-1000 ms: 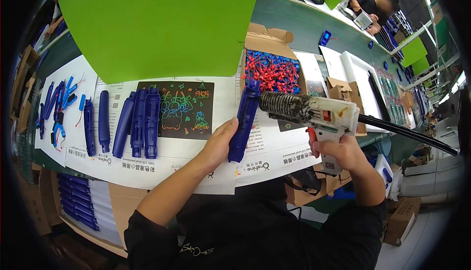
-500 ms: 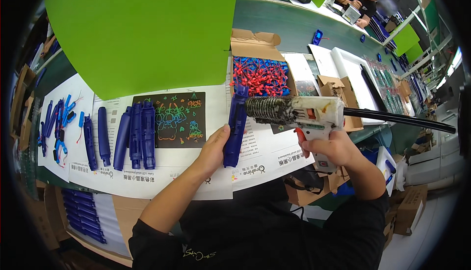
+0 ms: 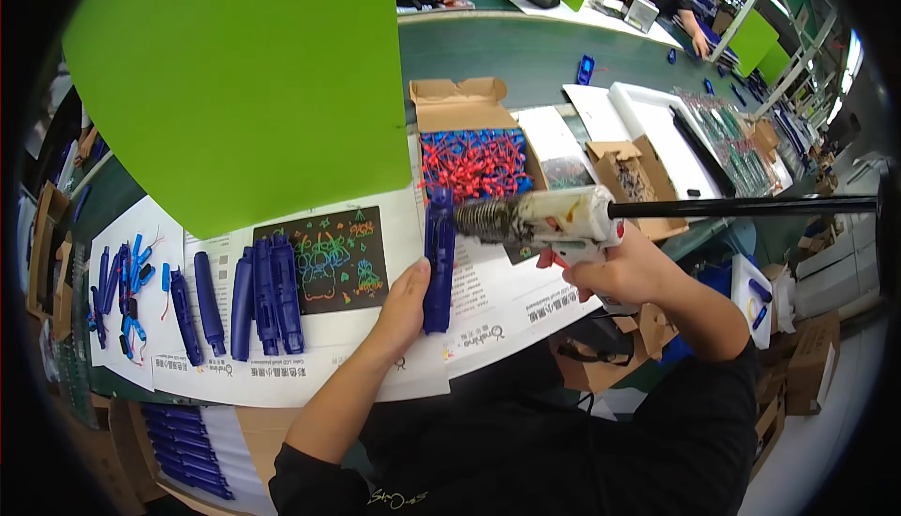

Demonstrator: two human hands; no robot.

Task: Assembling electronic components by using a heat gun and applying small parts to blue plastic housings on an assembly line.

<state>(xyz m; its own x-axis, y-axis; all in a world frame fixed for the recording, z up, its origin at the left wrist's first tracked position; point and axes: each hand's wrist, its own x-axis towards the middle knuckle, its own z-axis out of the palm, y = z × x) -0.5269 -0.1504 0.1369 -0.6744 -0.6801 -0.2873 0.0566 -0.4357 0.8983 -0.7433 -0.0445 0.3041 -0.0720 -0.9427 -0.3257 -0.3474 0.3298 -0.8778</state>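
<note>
Dark blue plastic makes up the shell (image 3: 437,277), a long, narrow piece standing nearly straight up the view just left of the gun's (image 3: 563,212) coil (image 3: 483,220). Its long axis runs away from the person's body, the near end above the sheet's (image 3: 375,383) front edge, the far end reaching the front of the box (image 3: 460,105) of red parts (image 3: 477,164). The left hand (image 3: 405,302) grasps the shell along its left side, thumb up by its edge. The right hand (image 3: 627,267) is closed around the gun's grip, fingers at the front. The gun lies across the shell's line, coil pointing left, with a black rod (image 3: 741,206) running out rightward from its back; whether the coil's tip touches the shell is hard to tell from this angle. Further left, beside the dark board (image 3: 340,263), a cluster of shells (image 3: 269,295) lies with long axes pointing roughly away from the person, and two more (image 3: 208,305) lean their far ends leftward. Blue cells (image 3: 139,277) with thin wires lie beyond them, pointing various ways.
</note>
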